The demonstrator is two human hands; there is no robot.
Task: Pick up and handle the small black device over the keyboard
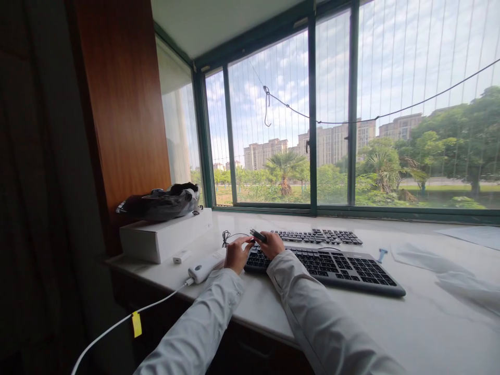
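So both hands meet at the near keyboard's left edge: right hand pinches a small dark gadget, left hand's grip I can't tell. Bare countertop stretches rightward.

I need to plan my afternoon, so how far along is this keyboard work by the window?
Looks done: a row of loose black keycaps lies behind the black keyboard. In hand: the right hand holds a small dark piece over the keyboard's left end, the left hand beside it. Left: most keys still sit on the keyboard, so probably early on.
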